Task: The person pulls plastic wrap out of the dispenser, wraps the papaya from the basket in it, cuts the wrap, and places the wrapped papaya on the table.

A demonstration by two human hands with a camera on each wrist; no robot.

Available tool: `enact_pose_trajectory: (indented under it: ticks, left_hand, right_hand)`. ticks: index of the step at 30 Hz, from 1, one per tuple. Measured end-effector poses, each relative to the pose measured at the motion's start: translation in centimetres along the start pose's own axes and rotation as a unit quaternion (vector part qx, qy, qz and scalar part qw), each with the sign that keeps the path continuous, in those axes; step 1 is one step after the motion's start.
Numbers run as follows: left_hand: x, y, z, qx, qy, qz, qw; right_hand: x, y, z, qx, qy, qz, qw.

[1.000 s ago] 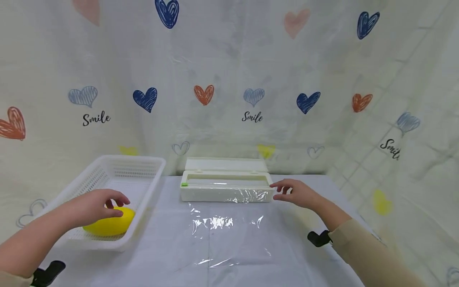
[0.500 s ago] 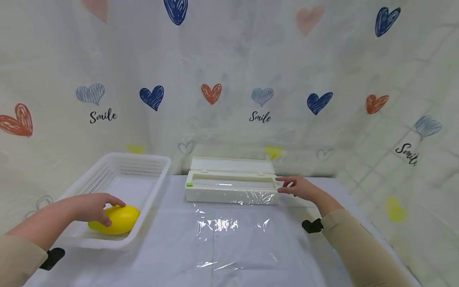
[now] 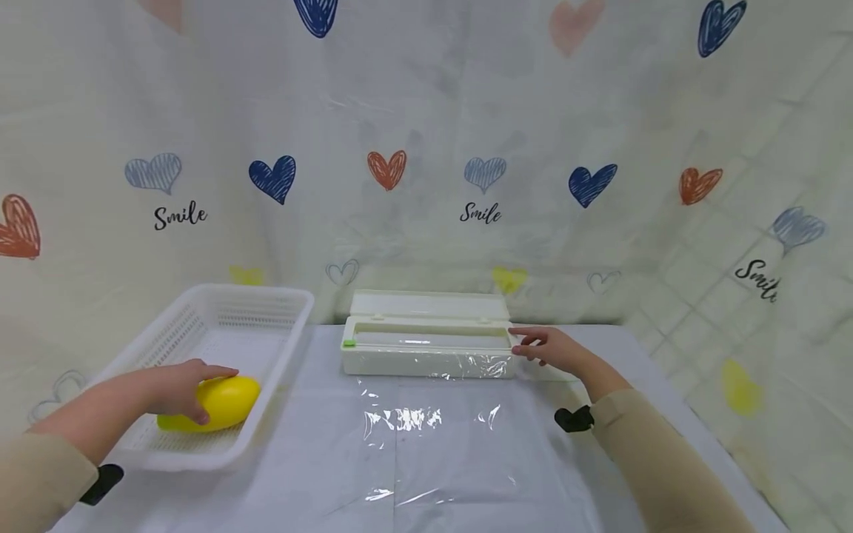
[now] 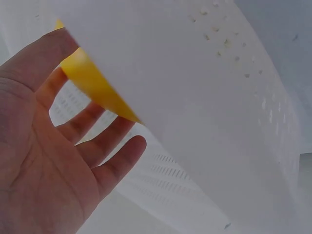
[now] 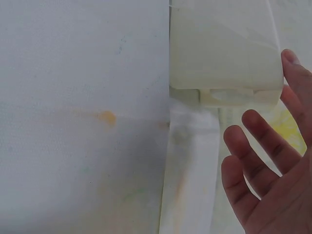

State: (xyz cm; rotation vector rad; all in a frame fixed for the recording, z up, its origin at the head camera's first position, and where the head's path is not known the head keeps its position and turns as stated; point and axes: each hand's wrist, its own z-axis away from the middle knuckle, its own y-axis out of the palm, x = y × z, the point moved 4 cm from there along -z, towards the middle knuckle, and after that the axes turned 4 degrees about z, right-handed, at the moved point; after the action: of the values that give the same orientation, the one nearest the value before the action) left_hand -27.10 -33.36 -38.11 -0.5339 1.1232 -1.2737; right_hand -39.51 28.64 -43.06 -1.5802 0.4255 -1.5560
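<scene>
In the head view my left hand point(image 3: 183, 391) reaches into the white basket point(image 3: 303, 311) at the left and grips a smooth yellow oval fruit point(image 3: 229, 400). The thumb lies on its near side and the fingers go over the top. The left wrist view shows the fruit point(image 4: 90, 83) partly hidden by the basket wall. My right hand point(image 3: 556, 350) is at the right end of a long white cling film dispenser point(image 3: 426, 363), index finger and thumb touching its edge. Its other fingers are loosely bent. The dispenser's lid point(image 3: 426, 303) stands raised behind, with a white roll inside.
Clear film point(image 3: 400, 437) with shiny creases spreads from the dispenser towards the front of the white-covered table point(image 3: 320, 355). A small green piece point(image 3: 349, 343) sits at the dispenser's left corner. A heart-patterned curtain point(image 3: 426, 111) hangs close behind and along the right.
My left hand has come down onto the fruit and taken hold of it, and its right end has risen slightly. My right fingers have moved onto the dispenser's end.
</scene>
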Motion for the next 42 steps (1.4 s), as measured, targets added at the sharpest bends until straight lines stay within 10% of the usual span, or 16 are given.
enact_pose_trajectory:
  ticks: [42]
  left_hand:
    - [-1.9,0.6,-1.5,0.028,-0.075,0.023,0.9965]
  right_hand:
    - [0.8,0.7,0.7,-0.009,0.014,-0.018,1.000]
